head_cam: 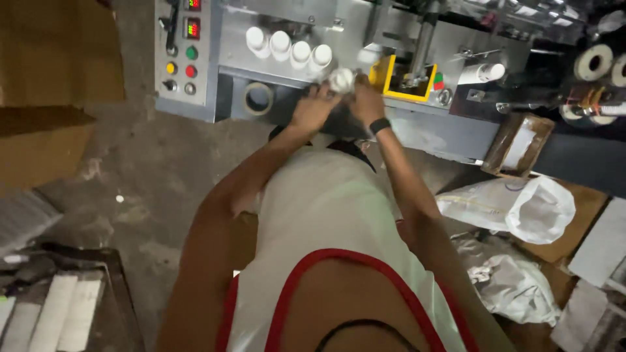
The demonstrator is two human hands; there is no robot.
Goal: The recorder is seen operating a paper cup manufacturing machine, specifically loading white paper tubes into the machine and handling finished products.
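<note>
Your left hand (314,107) and your right hand (366,101) are meeting around a small white bottle (341,79), and both are curling their fingers closed on it, the left from its near-left side and the right from its near-right side; a black band is circling your right wrist. You are holding that bottle up against the front of the grey machine (339,39), just below the row of four white bottles (289,47) that are standing side by side on the machine's face; whether anything is inside any of these bottles, the view is not showing. Just right of the bottle in your hands, a yellow frame (392,77) is sitting on the machine, with a metal part inside it. Left of your hands, the machine's control panel (184,49) is showing a column of round buttons and two small lit displays, and a roll of tape (259,99) is lying just beside the panel, low on the machine. Right of the machine, a shallow cardboard box (518,145) is leaning with a white sheet inside it. Below that box, nearer to you, a white sack (521,207) is lying open-mouthed on cardboard, its contents not visible, and crumpled plastic bags (508,277) are lying nearer still.
</note>
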